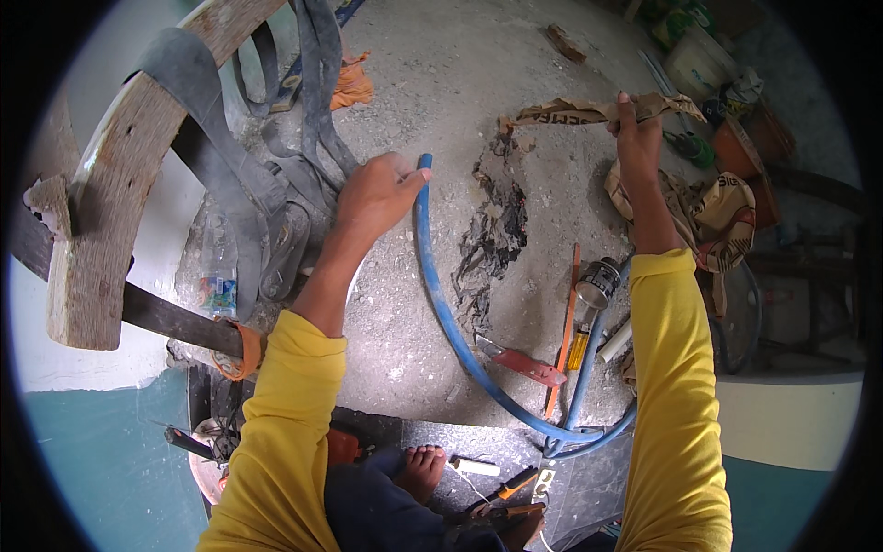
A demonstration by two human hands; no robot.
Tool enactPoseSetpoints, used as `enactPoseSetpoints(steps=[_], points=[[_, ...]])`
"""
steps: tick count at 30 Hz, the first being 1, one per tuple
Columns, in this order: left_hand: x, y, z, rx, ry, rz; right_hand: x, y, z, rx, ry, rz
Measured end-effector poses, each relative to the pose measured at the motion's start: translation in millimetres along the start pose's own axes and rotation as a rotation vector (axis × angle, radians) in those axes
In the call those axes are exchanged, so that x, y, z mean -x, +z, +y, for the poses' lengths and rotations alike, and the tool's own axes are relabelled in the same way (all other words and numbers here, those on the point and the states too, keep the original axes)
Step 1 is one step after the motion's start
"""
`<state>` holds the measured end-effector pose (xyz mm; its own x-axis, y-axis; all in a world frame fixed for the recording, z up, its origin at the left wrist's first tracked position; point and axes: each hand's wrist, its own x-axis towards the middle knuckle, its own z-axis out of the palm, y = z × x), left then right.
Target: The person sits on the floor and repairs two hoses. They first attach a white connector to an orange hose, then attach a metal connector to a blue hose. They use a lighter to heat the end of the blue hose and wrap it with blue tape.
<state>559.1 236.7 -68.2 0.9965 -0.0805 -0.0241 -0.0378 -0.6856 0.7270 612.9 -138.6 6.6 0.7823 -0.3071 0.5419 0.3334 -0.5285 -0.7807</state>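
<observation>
My left hand [375, 198] is closed around a bendy blue pipe [443, 317], just below its upper end. From there the pipe curves down and right to the floor's near edge. In my right hand [638, 138], raised at the upper right, is a long torn strip of brown paper [572, 112]. The strip's left end looks dark and charred. Beneath that end, black burnt scraps [497, 225] lie on the dusty concrete. A red-handled knife [533, 366], a yellow-handled screwdriver [578, 350] and a dark open can [598, 283] lie to the right of the pipe.
A wooden beam [120, 202] draped with grey straps [198, 83] blocks the left side, with a plastic bottle [219, 276] beside it. Crumpled brown paper [722, 216] and terracotta pots [736, 147] stand right. Pliers [515, 483] and a power strip [544, 480] lie near my feet.
</observation>
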Motion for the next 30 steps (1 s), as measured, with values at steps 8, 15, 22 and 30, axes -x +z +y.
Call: enactPoseSetpoints(steps=[8, 15, 22, 30], points=[[11, 0, 5, -0.120, -0.042, -0.158, 0, -3, 4, -0.023, 0.033, 0.007], [10, 10, -4, -0.184, -0.033, -0.202, 0, -6, 6, -0.049, 0.060, -0.004], [16, 11, 9, -0.305, -0.086, -0.217, 8, -17, 11, -0.163, 0.189, 0.055], [21, 18, 11, -0.291, -0.069, -0.172, 57, -37, 11, -0.386, 0.497, 0.186]])
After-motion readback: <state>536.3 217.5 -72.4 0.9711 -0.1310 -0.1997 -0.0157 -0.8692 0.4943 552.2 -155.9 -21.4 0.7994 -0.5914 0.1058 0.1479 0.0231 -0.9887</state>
